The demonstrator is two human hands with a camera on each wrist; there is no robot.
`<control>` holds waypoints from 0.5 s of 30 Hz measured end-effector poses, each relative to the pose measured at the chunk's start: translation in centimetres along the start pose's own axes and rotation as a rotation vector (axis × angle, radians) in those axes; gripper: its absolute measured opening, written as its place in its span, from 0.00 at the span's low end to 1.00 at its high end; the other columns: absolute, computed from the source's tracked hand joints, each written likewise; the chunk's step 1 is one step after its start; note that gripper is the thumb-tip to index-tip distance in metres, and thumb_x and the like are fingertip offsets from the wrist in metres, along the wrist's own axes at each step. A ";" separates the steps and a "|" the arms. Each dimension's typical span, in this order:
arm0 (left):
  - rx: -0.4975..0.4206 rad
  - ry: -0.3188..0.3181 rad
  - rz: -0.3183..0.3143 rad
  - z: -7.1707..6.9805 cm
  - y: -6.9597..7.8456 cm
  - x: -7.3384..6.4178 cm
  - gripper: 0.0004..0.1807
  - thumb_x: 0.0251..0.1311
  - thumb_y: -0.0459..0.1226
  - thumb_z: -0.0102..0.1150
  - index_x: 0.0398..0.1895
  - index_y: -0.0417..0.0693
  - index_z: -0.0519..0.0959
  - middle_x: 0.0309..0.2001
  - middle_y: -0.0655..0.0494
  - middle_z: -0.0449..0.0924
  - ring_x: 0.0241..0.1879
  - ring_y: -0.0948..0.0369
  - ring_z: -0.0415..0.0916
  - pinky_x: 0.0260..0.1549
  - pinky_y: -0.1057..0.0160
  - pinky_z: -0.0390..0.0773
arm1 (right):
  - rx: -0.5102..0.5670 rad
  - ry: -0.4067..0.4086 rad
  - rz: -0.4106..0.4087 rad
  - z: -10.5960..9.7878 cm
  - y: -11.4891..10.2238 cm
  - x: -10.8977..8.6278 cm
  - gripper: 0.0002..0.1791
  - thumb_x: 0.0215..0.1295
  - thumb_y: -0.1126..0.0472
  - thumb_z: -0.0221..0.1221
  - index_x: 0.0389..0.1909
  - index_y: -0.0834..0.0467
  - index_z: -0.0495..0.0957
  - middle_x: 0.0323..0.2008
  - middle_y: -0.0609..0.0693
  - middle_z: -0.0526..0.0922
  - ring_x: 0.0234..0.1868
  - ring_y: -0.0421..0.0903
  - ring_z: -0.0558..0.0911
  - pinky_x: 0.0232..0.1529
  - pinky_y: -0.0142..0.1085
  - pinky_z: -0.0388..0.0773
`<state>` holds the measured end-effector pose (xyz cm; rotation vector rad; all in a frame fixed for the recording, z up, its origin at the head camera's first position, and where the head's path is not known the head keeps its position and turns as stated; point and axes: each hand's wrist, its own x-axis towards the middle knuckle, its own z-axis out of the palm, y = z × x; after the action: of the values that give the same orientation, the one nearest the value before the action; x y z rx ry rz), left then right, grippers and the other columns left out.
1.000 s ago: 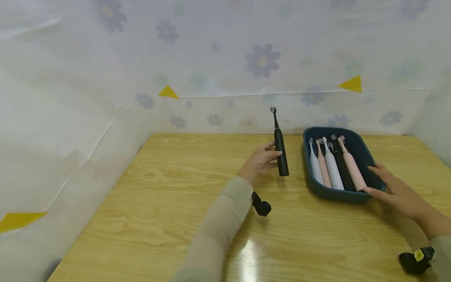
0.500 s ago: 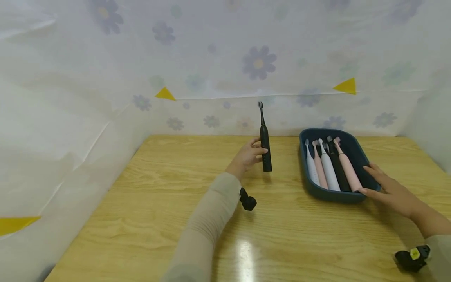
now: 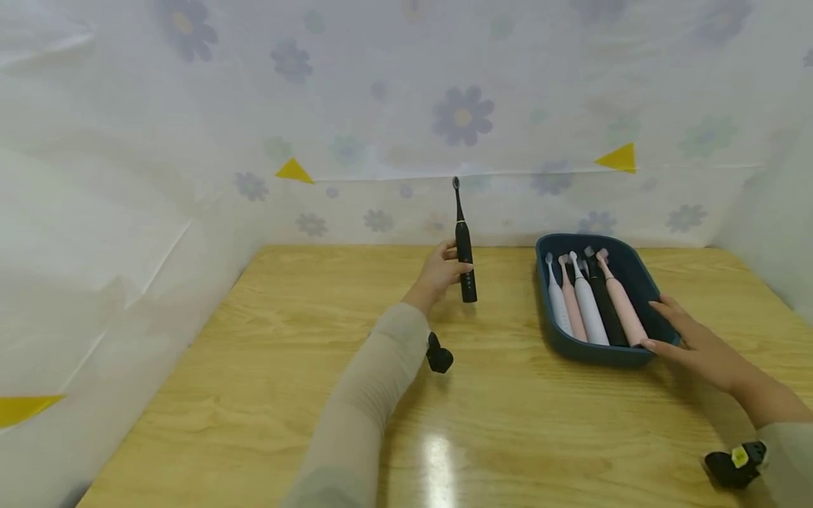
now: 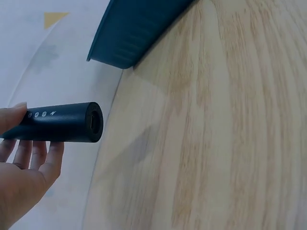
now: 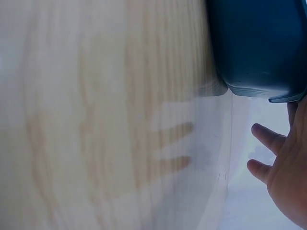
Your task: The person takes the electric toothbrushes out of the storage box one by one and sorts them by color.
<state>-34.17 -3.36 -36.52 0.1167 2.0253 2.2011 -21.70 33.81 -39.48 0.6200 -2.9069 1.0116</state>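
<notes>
My left hand [image 3: 438, 274] holds a black electric toothbrush [image 3: 465, 257] by its handle, brush head up, above the table left of the bin. In the left wrist view the thumb lies on one side of the handle [image 4: 67, 122] and the fingers on the other; its round base and small printed symbols show. A dark blue plastic bin [image 3: 551, 331] stands to the right. Inside lie several electric toothbrushes: white [image 3: 591, 310], pink [image 3: 625, 310] and black [image 3: 606, 307]. My right hand [image 3: 708, 353] touches the bin's near right corner, fingers spread; in the right wrist view two fingers [image 5: 268, 139] extend free.
The wooden table [image 3: 286, 367] reaches back to a flower-printed sheet [image 3: 381, 106], with more white sheeting at both sides. Yellow tape pieces [image 3: 295, 171] stick to the sheet. A black wrist camera [image 3: 438, 355] is on the left sleeve, another [image 3: 733, 469] on the right.
My left hand has moved left, away from the bin, with the black toothbrush, which stands slightly higher in view. The right hand stays at the bin's corner; the whole head view has shifted slightly.
</notes>
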 end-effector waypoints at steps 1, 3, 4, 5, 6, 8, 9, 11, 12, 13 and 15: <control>0.010 0.014 0.000 -0.1 -0.1 0.0 0.32 0.49 0.23 0.55 0.59 0.46 0.61 0.47 0.49 0.67 0.42 0.54 0.72 0.36 0.60 0.74 | 0.006 -0.001 -0.001 0.1 0.0 0.0 0.40 0.61 0.63 0.50 0.65 0.64 0.35 0.64 0.59 0.26 0.60 0.67 0.34 0.38 0.66 0.52; 0.029 0.044 -0.003 -0.4 -0.3 0.1 0.32 0.49 0.23 0.55 0.59 0.45 0.61 0.47 0.48 0.67 0.41 0.54 0.72 0.36 0.61 0.74 | 0.009 -0.002 -0.001 0.4 0.0 0.1 0.39 0.61 0.63 0.50 0.65 0.63 0.36 0.64 0.58 0.27 0.60 0.66 0.35 0.38 0.66 0.54; 0.039 0.058 -0.004 -0.5 -0.4 0.2 0.32 0.49 0.23 0.56 0.59 0.45 0.61 0.47 0.48 0.67 0.41 0.55 0.72 0.36 0.61 0.74 | 0.013 -0.003 -0.005 0.5 0.1 0.1 0.39 0.61 0.63 0.50 0.65 0.64 0.36 0.64 0.58 0.26 0.60 0.66 0.35 0.38 0.66 0.54; 0.050 0.070 -0.003 -0.6 -0.6 0.3 0.31 0.48 0.23 0.56 0.58 0.45 0.62 0.47 0.48 0.67 0.41 0.55 0.72 0.36 0.61 0.74 | 0.017 -0.004 -0.010 0.6 0.1 0.1 0.39 0.61 0.63 0.50 0.65 0.64 0.36 0.64 0.58 0.26 0.60 0.66 0.35 0.38 0.66 0.54; 0.064 0.081 0.003 -0.7 -0.6 0.4 0.31 0.48 0.23 0.56 0.58 0.45 0.62 0.46 0.48 0.68 0.41 0.55 0.72 0.36 0.62 0.74 | 0.014 -0.004 -0.011 0.7 0.1 0.1 0.39 0.61 0.63 0.50 0.65 0.64 0.36 0.64 0.58 0.26 0.60 0.66 0.35 0.37 0.65 0.54; 0.091 0.094 0.025 -0.8 -0.8 0.7 0.31 0.48 0.24 0.56 0.58 0.45 0.62 0.46 0.49 0.68 0.41 0.56 0.72 0.36 0.62 0.74 | 0.003 0.000 -0.012 0.7 0.2 0.2 0.39 0.61 0.62 0.50 0.65 0.63 0.36 0.64 0.58 0.26 0.60 0.66 0.35 0.37 0.65 0.55; 0.104 0.096 0.040 -0.8 -0.9 0.9 0.31 0.48 0.24 0.57 0.58 0.45 0.62 0.45 0.49 0.68 0.41 0.56 0.72 0.36 0.63 0.74 | 0.002 0.002 -0.010 0.7 0.3 0.2 0.39 0.61 0.62 0.50 0.65 0.63 0.36 0.64 0.57 0.26 0.60 0.65 0.35 0.37 0.65 0.55; 0.128 0.102 0.070 -0.6 -0.8 1.2 0.30 0.48 0.24 0.57 0.57 0.45 0.63 0.44 0.50 0.68 0.41 0.56 0.71 0.36 0.63 0.74 | 0.000 0.003 -0.008 0.5 0.4 0.2 0.39 0.61 0.62 0.50 0.65 0.63 0.35 0.64 0.57 0.26 0.60 0.65 0.35 0.37 0.65 0.55; 0.139 0.107 0.086 -0.5 -0.8 1.4 0.30 0.47 0.24 0.57 0.57 0.45 0.63 0.43 0.50 0.69 0.41 0.57 0.71 0.36 0.63 0.74 | 0.002 0.004 -0.005 0.5 0.4 0.2 0.39 0.61 0.62 0.50 0.65 0.63 0.35 0.64 0.57 0.26 0.60 0.65 0.34 0.37 0.65 0.54; 0.151 0.112 0.101 -0.4 -0.7 1.5 0.30 0.47 0.24 0.57 0.56 0.44 0.63 0.42 0.50 0.69 0.41 0.57 0.71 0.36 0.63 0.74 | 0.000 0.005 -0.003 0.4 0.5 0.2 0.39 0.61 0.62 0.49 0.65 0.63 0.35 0.64 0.57 0.26 0.60 0.64 0.34 0.37 0.65 0.54; 0.174 0.134 0.123 -0.2 -0.6 1.8 0.30 0.47 0.24 0.58 0.55 0.44 0.64 0.41 0.51 0.69 0.41 0.58 0.71 0.36 0.64 0.74 | 0.006 0.005 -0.002 0.3 0.6 0.1 0.40 0.61 0.61 0.50 0.65 0.62 0.35 0.64 0.58 0.26 0.60 0.65 0.33 0.37 0.66 0.54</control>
<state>-35.94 -3.23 -37.20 0.1186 2.3409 2.1517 -21.99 33.97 -40.06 0.6193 -2.9000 1.0213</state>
